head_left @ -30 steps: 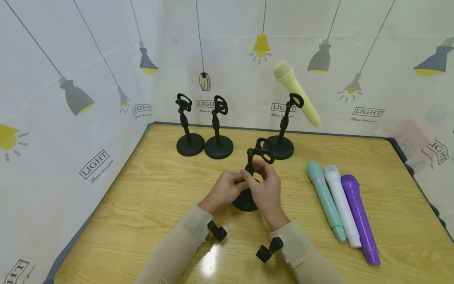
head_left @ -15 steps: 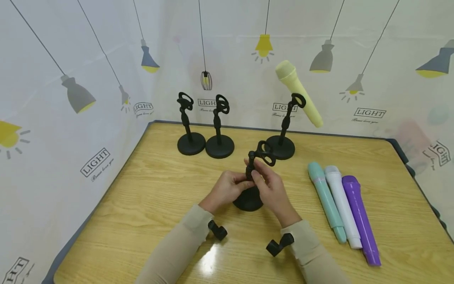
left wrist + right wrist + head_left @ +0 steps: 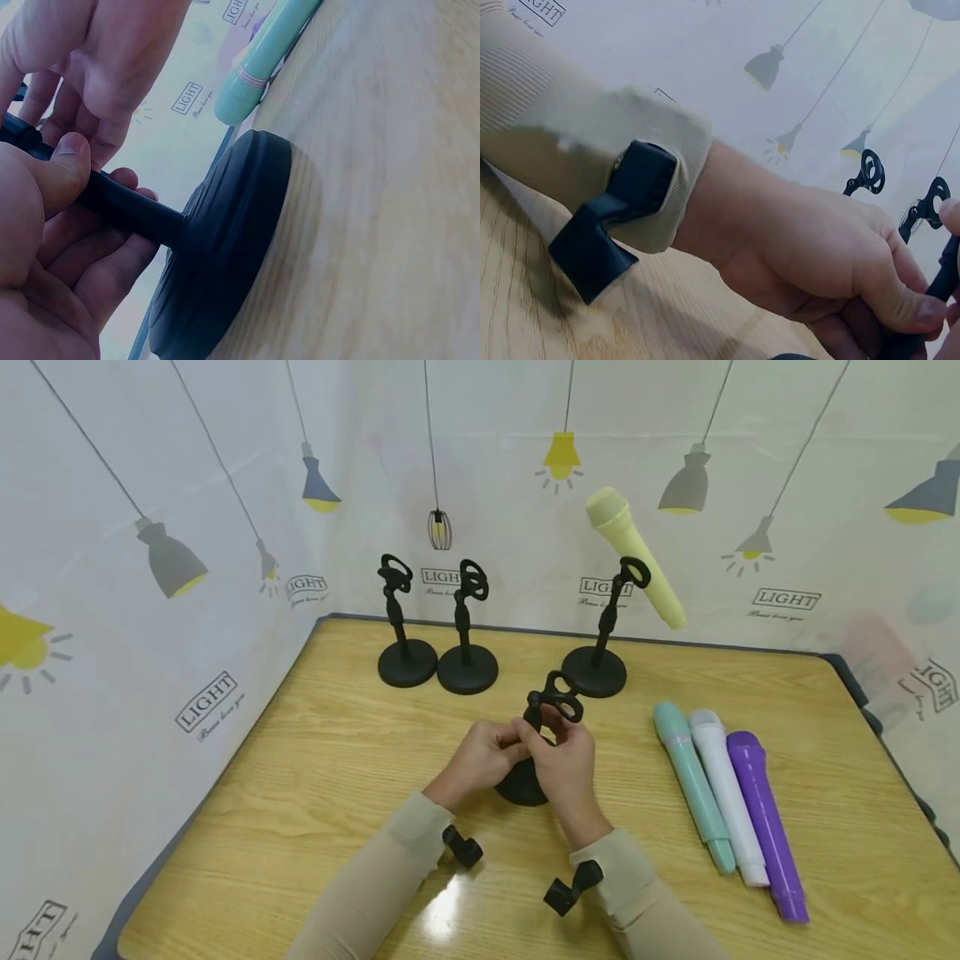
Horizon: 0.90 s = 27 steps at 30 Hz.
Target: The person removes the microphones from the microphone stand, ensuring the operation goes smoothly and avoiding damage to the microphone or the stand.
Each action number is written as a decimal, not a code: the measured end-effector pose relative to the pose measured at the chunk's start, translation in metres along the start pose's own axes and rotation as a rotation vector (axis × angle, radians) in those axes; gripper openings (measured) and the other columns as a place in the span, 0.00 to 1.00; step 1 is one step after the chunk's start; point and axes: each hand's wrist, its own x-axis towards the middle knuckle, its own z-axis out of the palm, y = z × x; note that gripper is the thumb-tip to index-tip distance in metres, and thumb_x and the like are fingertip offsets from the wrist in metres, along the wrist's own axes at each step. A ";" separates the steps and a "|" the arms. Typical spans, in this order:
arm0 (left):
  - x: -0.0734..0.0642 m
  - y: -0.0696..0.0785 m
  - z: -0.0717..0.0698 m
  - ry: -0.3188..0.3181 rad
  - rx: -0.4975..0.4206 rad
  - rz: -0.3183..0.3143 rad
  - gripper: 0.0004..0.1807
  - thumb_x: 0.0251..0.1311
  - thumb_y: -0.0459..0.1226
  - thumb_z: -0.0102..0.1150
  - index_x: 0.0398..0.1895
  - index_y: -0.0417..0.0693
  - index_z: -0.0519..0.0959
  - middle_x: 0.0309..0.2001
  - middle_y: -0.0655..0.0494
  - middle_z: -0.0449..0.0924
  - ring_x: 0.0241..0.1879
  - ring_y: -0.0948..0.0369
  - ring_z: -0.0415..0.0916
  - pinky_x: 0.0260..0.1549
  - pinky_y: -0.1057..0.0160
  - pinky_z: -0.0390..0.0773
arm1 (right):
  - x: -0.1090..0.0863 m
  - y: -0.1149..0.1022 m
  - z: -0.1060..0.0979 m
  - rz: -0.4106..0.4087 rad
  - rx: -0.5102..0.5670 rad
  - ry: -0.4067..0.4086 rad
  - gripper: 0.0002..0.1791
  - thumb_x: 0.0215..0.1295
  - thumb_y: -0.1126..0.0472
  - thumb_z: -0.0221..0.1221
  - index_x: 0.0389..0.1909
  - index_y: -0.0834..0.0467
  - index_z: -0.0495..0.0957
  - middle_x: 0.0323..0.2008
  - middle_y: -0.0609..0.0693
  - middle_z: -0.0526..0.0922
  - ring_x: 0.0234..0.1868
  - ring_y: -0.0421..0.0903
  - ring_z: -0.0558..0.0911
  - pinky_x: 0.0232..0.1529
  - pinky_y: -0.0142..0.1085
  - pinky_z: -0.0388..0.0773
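Observation:
A black desktop microphone stand (image 3: 521, 787) with a round base stands on the table between both hands, its holder clip (image 3: 562, 697) tipped toward the right. My left hand (image 3: 482, 756) grips the pole, thumb and fingers around it, as the left wrist view shows beside the stand's base (image 3: 225, 240). Higher up, my right hand (image 3: 567, 764) pinches the pole just below the clip. In the right wrist view the left hand (image 3: 817, 255) holds the dark pole at the lower right edge.
Two black stands (image 3: 407, 663) (image 3: 468, 669) stand at the back left. Another stand (image 3: 595, 672), at the back right, carries a yellow microphone (image 3: 637, 556). Turquoise (image 3: 693, 785), white (image 3: 729, 797) and purple (image 3: 767, 827) microphones lie on the right of the wooden table (image 3: 300, 827).
The stand's clip has sunk lower over its base, which stays in place. My right hand swung out to the right, then came back around the pole; the left hand kept its grip.

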 end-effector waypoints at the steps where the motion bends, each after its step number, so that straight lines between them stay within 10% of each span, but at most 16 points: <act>1: 0.000 0.000 0.000 -0.003 -0.007 -0.008 0.10 0.76 0.35 0.64 0.48 0.42 0.93 0.29 0.40 0.89 0.23 0.67 0.70 0.29 0.70 0.70 | 0.000 0.000 0.000 -0.008 -0.002 0.007 0.16 0.69 0.66 0.73 0.55 0.67 0.85 0.50 0.62 0.89 0.55 0.43 0.86 0.64 0.39 0.81; 10: 0.000 0.001 0.003 0.002 -0.030 -0.037 0.14 0.76 0.34 0.65 0.60 0.41 0.88 0.56 0.47 0.90 0.60 0.54 0.88 0.58 0.55 0.88 | 0.000 0.005 -0.012 -0.115 0.001 -0.136 0.16 0.76 0.64 0.67 0.60 0.65 0.86 0.56 0.62 0.90 0.60 0.39 0.86 0.65 0.32 0.82; 27: -0.004 0.006 -0.001 -0.033 0.112 -0.114 0.13 0.74 0.39 0.69 0.57 0.48 0.90 0.54 0.56 0.93 0.56 0.61 0.89 0.57 0.57 0.88 | -0.006 0.018 -0.055 -0.174 -0.177 -0.230 0.22 0.83 0.62 0.59 0.73 0.61 0.76 0.67 0.59 0.85 0.67 0.54 0.84 0.67 0.20 0.73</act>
